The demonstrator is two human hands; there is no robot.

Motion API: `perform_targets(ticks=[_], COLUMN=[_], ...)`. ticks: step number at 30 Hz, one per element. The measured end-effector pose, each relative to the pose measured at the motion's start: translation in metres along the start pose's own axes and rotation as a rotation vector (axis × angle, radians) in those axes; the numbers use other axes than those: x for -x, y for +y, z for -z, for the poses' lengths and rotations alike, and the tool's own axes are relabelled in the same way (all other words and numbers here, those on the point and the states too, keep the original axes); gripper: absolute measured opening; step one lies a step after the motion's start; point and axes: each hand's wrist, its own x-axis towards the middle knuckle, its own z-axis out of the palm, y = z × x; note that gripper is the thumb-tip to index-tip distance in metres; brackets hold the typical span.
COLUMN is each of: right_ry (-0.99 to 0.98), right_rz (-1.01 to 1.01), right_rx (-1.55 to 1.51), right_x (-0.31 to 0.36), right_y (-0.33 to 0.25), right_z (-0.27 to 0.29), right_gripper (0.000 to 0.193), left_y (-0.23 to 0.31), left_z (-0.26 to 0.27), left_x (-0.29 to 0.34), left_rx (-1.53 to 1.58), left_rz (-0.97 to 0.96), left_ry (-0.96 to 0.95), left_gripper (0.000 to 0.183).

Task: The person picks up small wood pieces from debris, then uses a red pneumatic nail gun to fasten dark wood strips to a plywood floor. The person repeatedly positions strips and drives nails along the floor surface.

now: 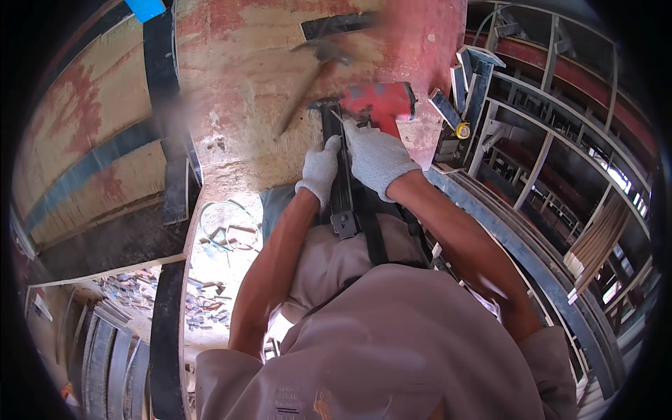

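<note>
A red nail gun point(381, 100) lies on its side on the worn wooden board, its long black magazine point(341, 185) pointing back toward my body. My left hand point(321, 171), in a white knit glove, closes on the magazine's left side with the thumb along it. From the right, my right hand point(381, 161), gloved the same, is closed at the magazine's upper end beside the red body. Its fingertips are partly hidden, and a thin strip seems to show there. Left of the gun, a hammer point(299, 96) rests on the board, slightly blurred.
A dark flat strip point(339, 25) lies at the board's far end. On the right stand metal racks point(539, 168) with stacked wooden strips point(595, 238) and a yellow tape roll point(463, 130). Large panels point(91, 119) fill the left, with scattered wood scraps point(210, 297) on the ground below.
</note>
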Motion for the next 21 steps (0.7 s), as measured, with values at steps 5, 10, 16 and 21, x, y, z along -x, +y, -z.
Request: perform_targets(ticks=[5, 10, 16, 21], right_ry=[0.082, -0.008, 0.031, -0.021], right_rz=[-0.037, -0.049, -0.068, -0.095], right_rx=[0.027, 0.048, 0.115, -0.033], right_x=[0.011, 0.005, -0.006, -0.014], right_y=[-0.004, -0.003, -0.010, -0.005], right_z=[-0.002, -0.001, -0.022, -0.009], right_gripper=[0.031, 0.040, 0.038, 0.035], left_y=[0.001, 0.006, -0.030, -0.048], left_z=[-0.005, -0.003, 0.006, -0.004], left_x=[0.004, 0.009, -0.022, -0.022], left_rx=[-0.083, -0.097, -0.402, -0.187], left_rz=[-0.034, -0.037, -0.300, -0.252], left_ry=[0.033, 0.001, -0.020, -0.012], left_gripper=[0.059, 0.060, 0.044, 0.044])
